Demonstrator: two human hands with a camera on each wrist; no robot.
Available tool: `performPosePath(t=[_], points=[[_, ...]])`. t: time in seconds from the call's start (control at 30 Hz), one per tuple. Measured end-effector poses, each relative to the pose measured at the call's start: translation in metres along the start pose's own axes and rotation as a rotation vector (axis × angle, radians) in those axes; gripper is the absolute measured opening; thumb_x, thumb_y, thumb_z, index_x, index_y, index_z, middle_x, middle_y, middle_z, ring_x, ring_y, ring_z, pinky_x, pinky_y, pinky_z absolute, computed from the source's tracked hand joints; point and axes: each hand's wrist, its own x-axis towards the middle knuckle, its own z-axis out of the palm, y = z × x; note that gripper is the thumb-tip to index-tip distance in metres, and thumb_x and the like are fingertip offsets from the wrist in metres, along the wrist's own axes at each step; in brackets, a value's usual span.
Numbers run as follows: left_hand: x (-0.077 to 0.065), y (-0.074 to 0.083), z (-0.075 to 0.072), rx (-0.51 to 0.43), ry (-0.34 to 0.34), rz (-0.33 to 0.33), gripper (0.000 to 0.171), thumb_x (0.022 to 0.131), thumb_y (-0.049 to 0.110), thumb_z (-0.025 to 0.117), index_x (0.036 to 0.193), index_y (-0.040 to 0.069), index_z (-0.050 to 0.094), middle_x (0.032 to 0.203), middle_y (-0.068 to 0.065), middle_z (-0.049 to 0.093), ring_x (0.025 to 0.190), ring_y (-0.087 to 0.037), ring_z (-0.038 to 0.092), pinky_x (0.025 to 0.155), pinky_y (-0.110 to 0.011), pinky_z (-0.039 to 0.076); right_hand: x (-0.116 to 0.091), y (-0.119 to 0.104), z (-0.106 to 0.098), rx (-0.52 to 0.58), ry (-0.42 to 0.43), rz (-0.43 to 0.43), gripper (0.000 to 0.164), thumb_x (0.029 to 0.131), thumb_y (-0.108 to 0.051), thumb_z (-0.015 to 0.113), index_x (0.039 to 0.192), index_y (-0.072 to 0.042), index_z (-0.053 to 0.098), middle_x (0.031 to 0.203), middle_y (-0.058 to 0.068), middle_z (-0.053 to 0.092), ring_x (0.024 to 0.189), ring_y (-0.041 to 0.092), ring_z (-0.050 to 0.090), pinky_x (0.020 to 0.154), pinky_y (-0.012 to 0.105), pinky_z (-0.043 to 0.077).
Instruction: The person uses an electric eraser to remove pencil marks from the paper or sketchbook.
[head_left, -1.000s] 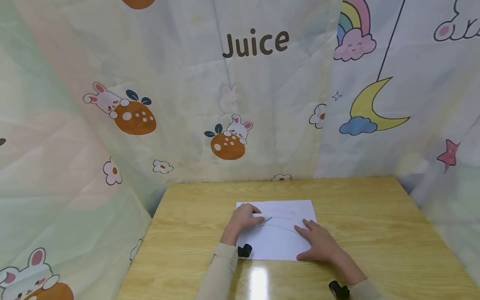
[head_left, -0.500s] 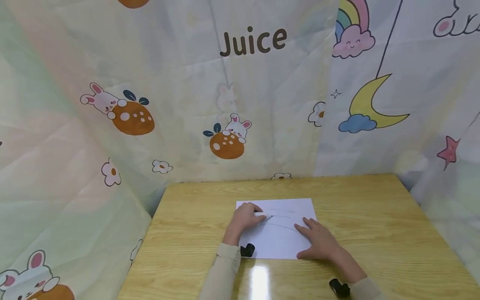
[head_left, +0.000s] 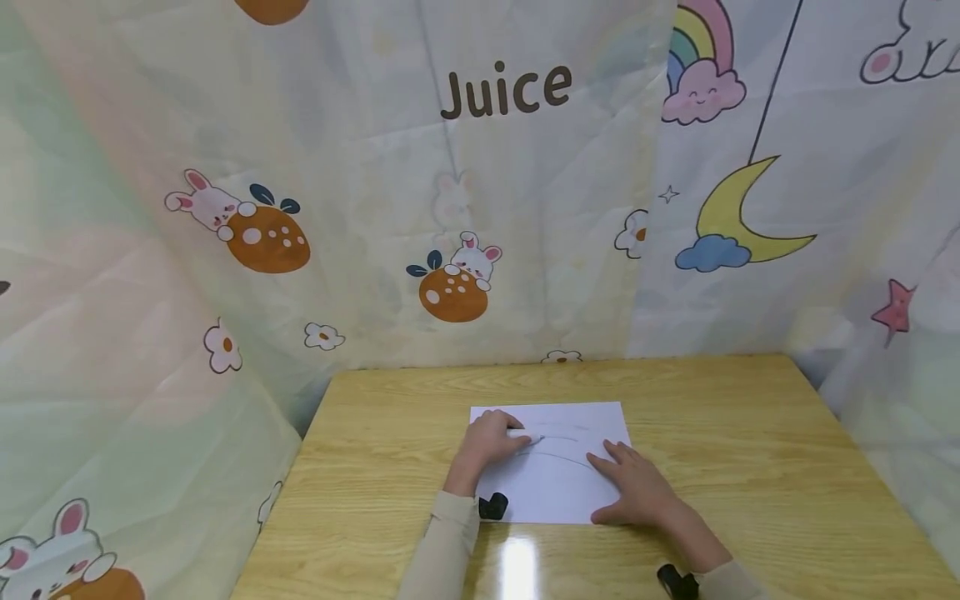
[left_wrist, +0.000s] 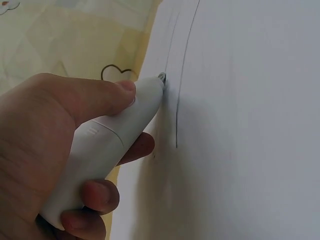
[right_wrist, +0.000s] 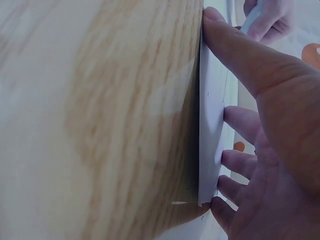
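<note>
White tool (left_wrist: 105,137) (tilted) over marked paper (left_wrist: 250,130)

From above, the head view faces forward and down and is the farthest off: a table (head_left: 375,475) spans the lower part, a printed cloth (head_left: 360,125) stands beyond it, and both hands look small. The left wrist view sits close behind the left hand (head_left: 489,437), facing along a pen (left_wrist: 107,145) to its tip, with paper (left_wrist: 260,135) at frame right and cloth at upper left. The right wrist view is close and low beside the right hand (head_left: 637,487), looking across the table, turned so the paper's edge runs upright. Paper, pen and left hand appear in all three; the right hand is shared by head and right wrist.
</note>
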Motion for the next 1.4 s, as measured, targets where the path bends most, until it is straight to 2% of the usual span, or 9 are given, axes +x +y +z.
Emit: performPosePath(t=[0.17,0.43,0.57,0.77,0.93,1.2,1.4], points=[[-0.004,-0.0011,0.0,0.006,-0.007,-0.031,0.023,0.083,0.038,0.076,0.095,0.018,0.079,0.088,0.01,0.071,0.076,-0.004,0.062,0.065,-0.026,0.048,-0.001,0.0,0.0019,0.01,-0.03,0.017,0.095,0.065,-0.062,0.08,0.141,-0.011,0.053,0.147,0.026,0.036,0.134,0.051,0.028,0.102,0.065,0.027],[0.0043,0.002,-0.0022,0.001,-0.003,-0.004,0.024,0.085,0.038,0.074,0.098,0.019,0.079,0.092,0.009,0.072,0.079,-0.007,0.063,0.066,-0.028,0.049,0.0049,0.0004,-0.0018,0.011,-0.002,0.013,0.093,0.065,-0.058,0.082,0.141,-0.012,0.053,0.148,0.025,0.036,0.135,0.05,0.028,0.102,0.065,0.026],[0.0041,0.0015,-0.0016,0.001,-0.009,-0.026,0.024,0.084,0.039,0.075,0.097,0.02,0.079,0.092,0.009,0.072,0.077,-0.005,0.062,0.064,-0.027,0.048,0.0056,0.0008,-0.0037,0.017,-0.008,0.007,0.093,0.066,-0.059,0.082,0.141,-0.012,0.053,0.147,0.026,0.036,0.135,0.05,0.028,0.101,0.065,0.027],[0.0055,0.0023,0.0012,-0.002,-0.002,-0.002,0.024,0.084,0.039,0.074,0.097,0.019,0.079,0.09,0.009,0.072,0.072,-0.004,0.061,0.062,-0.026,0.047,0.0036,-0.0001,-0.005,0.01,-0.012,0.008,0.094,0.065,-0.059,0.082,0.14,-0.01,0.053,0.147,0.027,0.036,0.134,0.051,0.028,0.101,0.066,0.027],[0.0013,0.0028,0.0013,-0.017,-0.008,-0.025,0.023,0.084,0.038,0.075,0.096,0.019,0.079,0.089,0.009,0.072,0.07,-0.003,0.06,0.061,-0.026,0.047,0.0015,-0.0028,-0.0049,0.015,-0.017,0.012,0.094,0.066,-0.059,0.082,0.14,-0.01,0.053,0.147,0.027,0.036,0.134,0.051,0.028,0.101,0.066,0.026],[0.004,0.0001,0.0058,-0.017,0.007,-0.013,0.023,0.083,0.041,0.075,0.095,0.022,0.08,0.091,0.011,0.071,0.078,-0.005,0.062,0.065,-0.027,0.048,0.0009,-0.0014,-0.0023,0.009,0.001,0.012,0.094,0.066,-0.059,0.082,0.14,-0.011,0.053,0.147,0.026,0.036,0.134,0.051,0.028,0.101,0.066,0.027],[0.0035,0.0005,0.0057,-0.04,-0.006,-0.005,0.024,0.084,0.04,0.074,0.096,0.02,0.079,0.091,0.01,0.072,0.075,-0.003,0.061,0.063,-0.027,0.048,-0.0002,-0.0009,-0.0002,0.018,0.001,0.017,0.095,0.065,-0.06,0.081,0.141,-0.012,0.053,0.148,0.026,0.036,0.135,0.05,0.028,0.102,0.065,0.026]])
